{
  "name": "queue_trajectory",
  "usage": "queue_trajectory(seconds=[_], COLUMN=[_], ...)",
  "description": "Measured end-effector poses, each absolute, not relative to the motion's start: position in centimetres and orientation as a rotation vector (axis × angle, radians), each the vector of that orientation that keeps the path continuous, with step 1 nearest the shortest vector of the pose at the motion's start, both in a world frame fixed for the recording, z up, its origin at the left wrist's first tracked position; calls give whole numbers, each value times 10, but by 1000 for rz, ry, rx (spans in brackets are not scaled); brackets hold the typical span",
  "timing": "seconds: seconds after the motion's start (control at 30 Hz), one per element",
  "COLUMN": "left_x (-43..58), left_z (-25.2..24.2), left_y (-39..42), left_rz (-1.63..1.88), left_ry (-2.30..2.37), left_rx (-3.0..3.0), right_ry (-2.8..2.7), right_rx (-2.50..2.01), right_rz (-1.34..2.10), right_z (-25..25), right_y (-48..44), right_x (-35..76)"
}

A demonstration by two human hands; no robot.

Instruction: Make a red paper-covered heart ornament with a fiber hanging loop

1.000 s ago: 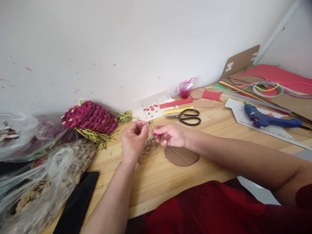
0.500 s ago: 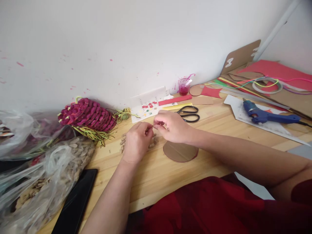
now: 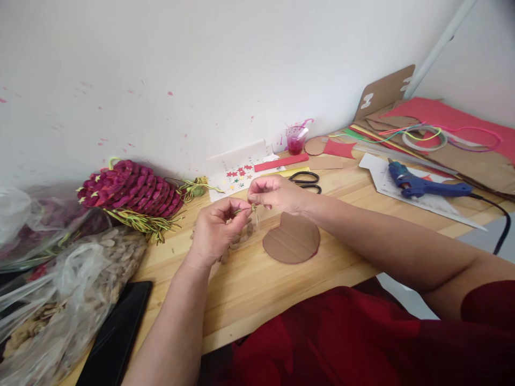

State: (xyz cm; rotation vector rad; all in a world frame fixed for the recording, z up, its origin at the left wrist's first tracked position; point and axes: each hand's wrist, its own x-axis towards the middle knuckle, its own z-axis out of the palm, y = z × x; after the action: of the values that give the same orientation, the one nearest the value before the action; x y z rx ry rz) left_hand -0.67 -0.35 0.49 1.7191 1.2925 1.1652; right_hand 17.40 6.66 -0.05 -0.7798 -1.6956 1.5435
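Bare surface point(image 3: 249, 279) lies open at lower centre; bags point(image 3: 76, 289) crowd the left, cardboard disc point(image 3: 292, 238) and scissors point(image 3: 306, 178) sit centre, glue gun point(image 3: 422, 186) blocks the right.

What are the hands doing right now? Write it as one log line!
left hand: pinching green strand | right hand: pinching it too | below: seeds | beside: cardboard disc

A round brown cardboard disc point(image 3: 292, 240) lies flat on the pale wooden table point(image 3: 257, 289), just beside the right hand point(image 3: 277, 194). Past that hand are black-handled scissors point(image 3: 304, 182), and well to its right a blue glue gun point(image 3: 418, 185). Left of the left hand point(image 3: 213, 230) sit a magenta scaled ornament point(image 3: 129, 187) and a clear plastic bag of pale seeds point(image 3: 92, 279).
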Motion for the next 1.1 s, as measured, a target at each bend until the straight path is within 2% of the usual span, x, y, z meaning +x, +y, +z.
queue_trajectory(seconds=[0.2, 0.33, 0.5, 0.7, 0.8, 0.93, 1.1], left_x=[-2, 1, 2, -2, -2, -4, -11], left_z=[1, -6, -7, -9, -12, -11, 0], left_y=[0, 1, -3, -3, -4, -4, -4], left_rz=[1438, 1545, 1487, 1236, 1000, 807, 775], left_ry=[1375, 1578, 1829, 1973, 1996, 1861, 1562], left_rx=[1579, 1630, 1966, 2480, 2594, 2634, 2591], right_ry=[-1212, -1053, -1038, -1372, -1827, -2226, -2337], right_rx=[-797, -821, -842, -1044, -1069, -824, -615], right_rz=[2106, 2204, 2185, 1777, 1244, 552, 404], right_z=[-6, -4, -3, -4, -5, -3, 1], right_y=[53, 48, 44, 43, 45, 50, 61], right_x=[162, 159, 155, 155, 160, 169, 177])
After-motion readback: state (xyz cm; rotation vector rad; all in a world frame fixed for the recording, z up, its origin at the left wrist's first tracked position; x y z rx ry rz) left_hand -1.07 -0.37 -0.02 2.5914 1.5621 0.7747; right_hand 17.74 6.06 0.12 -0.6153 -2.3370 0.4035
